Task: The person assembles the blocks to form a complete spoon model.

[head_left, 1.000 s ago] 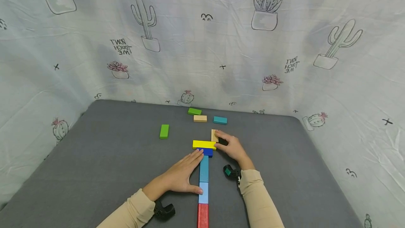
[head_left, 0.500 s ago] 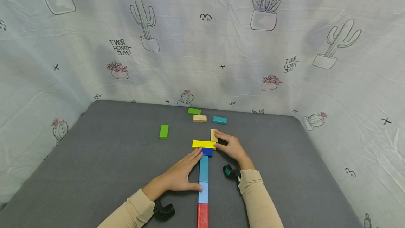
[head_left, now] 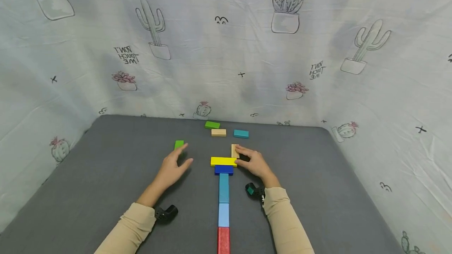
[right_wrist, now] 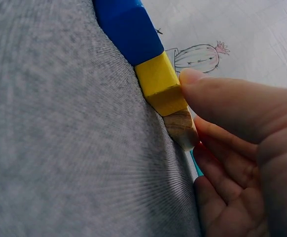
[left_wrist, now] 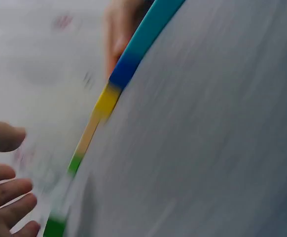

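Note:
My left hand point(head_left: 171, 169) hovers over the cloth with fingers and thumb spread, its fingertips right at the near end of a green block point(head_left: 179, 144). Nothing lies between its fingers. On the other side, my right hand point(head_left: 257, 164) rests its thumb on the right end of a yellow block point(head_left: 223, 162), while its index fingertip touches a natural wood block point(head_left: 234, 151) just behind. The yellow block lies crosswise against a dark blue block point(head_left: 224, 170). From there a line of teal point(head_left: 224, 187), light blue point(head_left: 223, 214) and red point(head_left: 223, 240) blocks runs toward me.
Another green block point(head_left: 212, 125), a wood block point(head_left: 218, 133) and a teal block point(head_left: 241, 133) lie loose near the back edge of the grey tabletop point(head_left: 300, 160). A white printed curtain point(head_left: 197, 69) encloses the far side.
My left hand has lifted off the line of blocks and swung left and forward to the green block. The right hand keeps its place at the yellow and wood blocks.

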Available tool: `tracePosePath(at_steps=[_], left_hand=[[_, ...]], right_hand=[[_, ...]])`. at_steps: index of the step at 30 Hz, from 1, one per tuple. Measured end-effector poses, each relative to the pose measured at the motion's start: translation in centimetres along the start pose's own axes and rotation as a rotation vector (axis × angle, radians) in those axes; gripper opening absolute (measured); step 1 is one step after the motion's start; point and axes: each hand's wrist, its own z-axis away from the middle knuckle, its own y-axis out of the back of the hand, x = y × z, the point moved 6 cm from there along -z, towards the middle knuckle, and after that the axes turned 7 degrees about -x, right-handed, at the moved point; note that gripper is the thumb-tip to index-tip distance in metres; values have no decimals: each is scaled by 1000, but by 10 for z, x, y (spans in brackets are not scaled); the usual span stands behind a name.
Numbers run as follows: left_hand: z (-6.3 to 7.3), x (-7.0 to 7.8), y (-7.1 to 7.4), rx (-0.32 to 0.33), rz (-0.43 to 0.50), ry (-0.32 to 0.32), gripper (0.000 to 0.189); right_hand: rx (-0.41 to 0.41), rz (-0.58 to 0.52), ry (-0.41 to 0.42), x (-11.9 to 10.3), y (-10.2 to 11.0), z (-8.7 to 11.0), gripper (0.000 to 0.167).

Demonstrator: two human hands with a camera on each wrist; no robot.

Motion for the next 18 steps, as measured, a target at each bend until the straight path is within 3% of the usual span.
tracePosePath(at_steps=[4,8,12,18], left_hand=[[-4,-35,18,-36,-21,91,72],[-10,-57,26,-81,-37,133,79],[-21,-67,30,-140,-43,126,83],[-36,-74,29,-283,-51,123,84]], right_hand=[[-12,-7,8,0,-1,-1,55],[-12,-4,5,0,-1,-1,54],[-8,-3,4,-1,-1,-1,54],[-13,8,3,1,-1,-1,55]])
